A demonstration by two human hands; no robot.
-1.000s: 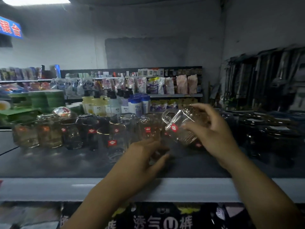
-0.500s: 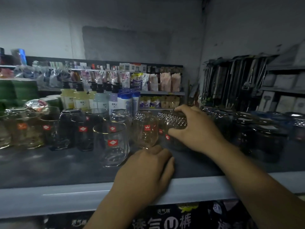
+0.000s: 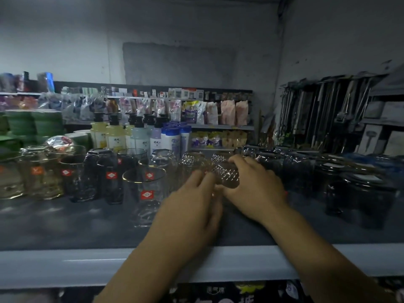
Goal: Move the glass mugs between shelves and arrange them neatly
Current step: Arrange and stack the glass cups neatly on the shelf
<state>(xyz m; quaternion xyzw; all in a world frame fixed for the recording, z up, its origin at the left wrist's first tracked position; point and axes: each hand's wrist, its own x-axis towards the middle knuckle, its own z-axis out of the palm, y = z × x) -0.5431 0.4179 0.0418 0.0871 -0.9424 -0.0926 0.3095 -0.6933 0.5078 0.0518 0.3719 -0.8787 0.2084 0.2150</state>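
Observation:
A textured clear glass mug [image 3: 226, 173] stands on the dark shelf top [image 3: 65, 221] at the centre. My right hand [image 3: 253, 184] grips it from the right, fingers curled over its rim. My left hand [image 3: 192, 211] reaches in from below, and its fingertips touch the mug's left side. More textured mugs [image 3: 192, 162] stand just behind. A plain glass with a red label [image 3: 144, 193] stands to the left of my left hand.
Several labelled glasses [image 3: 72, 176] fill the shelf's left part, dark glass jars [image 3: 360, 193] the right. The shelf's pale front edge [image 3: 65, 261] runs across below my hands. Pump bottles [image 3: 122, 136] and hanging utensils [image 3: 323, 114] lie beyond.
My right hand brought the tilted mug down and set it upright on the shelf. My left hand moved up from the shelf edge to the mug's side.

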